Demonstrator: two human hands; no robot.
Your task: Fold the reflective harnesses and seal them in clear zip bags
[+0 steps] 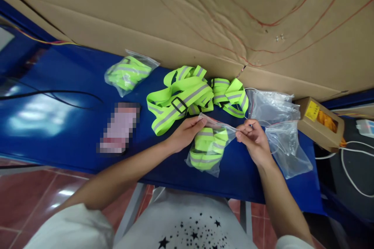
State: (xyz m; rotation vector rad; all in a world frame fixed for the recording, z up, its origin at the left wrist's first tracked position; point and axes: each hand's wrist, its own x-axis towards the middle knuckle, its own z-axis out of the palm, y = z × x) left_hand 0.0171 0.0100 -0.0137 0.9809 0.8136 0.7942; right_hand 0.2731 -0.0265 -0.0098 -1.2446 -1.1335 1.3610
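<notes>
Between my hands is a clear zip bag point(214, 172) with a folded neon-yellow reflective strap point(207, 151) inside it. My left hand point(187, 134) pinches the left end of the bag's red-lined top edge. At the other end of that edge, my right hand point(254, 140) grips the corner between thumb and fingers. Just beyond lie loose neon reflective straps point(187, 93) with a black buckle, and a smaller folded strap bundle point(232, 95) beside them. Farther left sits another bag point(128, 72) holding a similar strap.
Several flat clear bags point(284, 140) lie to the right on the blue table point(73, 124). Past them stands a brown windowed box point(320, 124) near white cables. A phone point(118, 128), partly pixelated, rests on the left. Cardboard point(117, 15) with red wires rises behind.
</notes>
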